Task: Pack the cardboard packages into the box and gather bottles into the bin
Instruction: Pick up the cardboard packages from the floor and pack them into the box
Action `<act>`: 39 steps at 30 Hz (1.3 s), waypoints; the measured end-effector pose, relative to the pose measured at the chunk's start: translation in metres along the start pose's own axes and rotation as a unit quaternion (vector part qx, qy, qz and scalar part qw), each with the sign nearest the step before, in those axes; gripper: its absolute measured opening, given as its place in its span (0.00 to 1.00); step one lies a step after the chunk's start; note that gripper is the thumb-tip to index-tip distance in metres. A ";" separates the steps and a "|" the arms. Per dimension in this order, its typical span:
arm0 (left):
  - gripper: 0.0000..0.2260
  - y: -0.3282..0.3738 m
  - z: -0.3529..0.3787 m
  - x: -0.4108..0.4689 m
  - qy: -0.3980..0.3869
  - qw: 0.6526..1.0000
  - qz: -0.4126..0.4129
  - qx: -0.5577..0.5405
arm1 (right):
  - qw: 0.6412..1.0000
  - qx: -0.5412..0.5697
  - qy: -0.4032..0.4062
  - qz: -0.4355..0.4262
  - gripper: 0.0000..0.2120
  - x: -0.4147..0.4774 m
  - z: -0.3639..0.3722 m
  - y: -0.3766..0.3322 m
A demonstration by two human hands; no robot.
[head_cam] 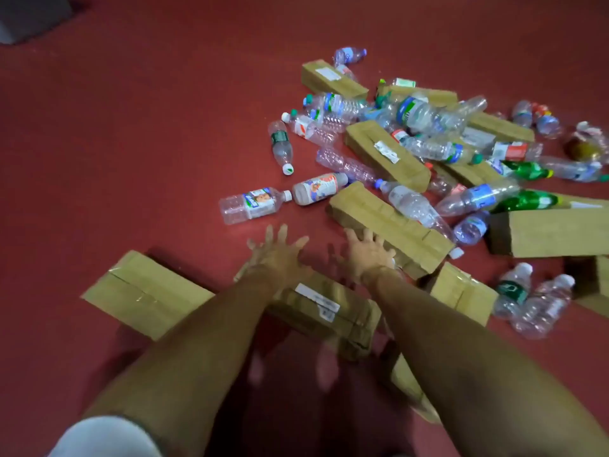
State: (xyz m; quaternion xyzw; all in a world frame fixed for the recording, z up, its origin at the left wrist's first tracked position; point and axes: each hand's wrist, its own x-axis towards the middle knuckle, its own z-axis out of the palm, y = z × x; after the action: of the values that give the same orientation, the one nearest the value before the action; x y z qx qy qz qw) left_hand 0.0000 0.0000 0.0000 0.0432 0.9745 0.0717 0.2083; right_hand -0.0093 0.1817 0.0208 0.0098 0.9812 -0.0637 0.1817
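Both my arms reach forward over a labelled cardboard package (324, 311) that lies between them on the red floor. My left hand (278, 253) is spread with straight fingers above its far left end and holds nothing. My right hand (367, 250) is spread the same way, its fingertips by the near end of a long ridged package (389, 225). A taped package (145, 293) lies to the left. Beyond, several plastic bottles and packages lie mixed in a heap (425, 133), with a clear bottle (252, 204) nearest my hands.
A large cardboard box (553, 232) lies on its side at the right edge. Two clear bottles (534, 300) lie near it. Bare red floor (131, 143) stretches to the left and far side. A grey object (29, 14) sits in the top left corner.
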 end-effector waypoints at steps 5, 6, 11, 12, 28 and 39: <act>0.41 0.036 0.036 0.012 -0.099 0.994 0.042 0.023 | 0.998 -0.016 -0.016 0.066 0.33 -0.013 0.020 0.053; 0.43 0.041 0.043 0.012 -0.118 0.990 0.062 0.035 | 0.997 -0.012 -0.020 0.076 0.33 -0.016 0.026 0.062; 0.55 0.060 0.060 0.008 -0.197 0.969 0.120 0.089 | 0.993 0.023 -0.027 0.112 0.34 -0.026 0.042 0.088; 0.57 0.062 0.062 0.006 -0.200 0.966 0.122 0.106 | 0.993 0.024 -0.025 0.115 0.34 -0.029 0.044 0.089; 0.46 0.027 0.070 0.009 -0.071 0.985 0.087 0.134 | 0.996 0.004 -0.034 0.083 0.32 -0.035 0.066 0.078; 0.50 -0.070 0.065 -0.047 -0.072 0.990 -0.096 0.069 | 0.988 -0.032 -0.094 -0.120 0.42 0.000 0.070 -0.023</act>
State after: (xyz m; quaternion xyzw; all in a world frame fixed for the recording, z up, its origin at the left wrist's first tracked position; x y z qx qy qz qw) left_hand 0.0651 -0.0668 -0.0508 -0.0316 0.9593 -0.0193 0.2801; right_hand 0.0144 0.1503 -0.0415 -0.1197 0.9555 -0.0541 0.2642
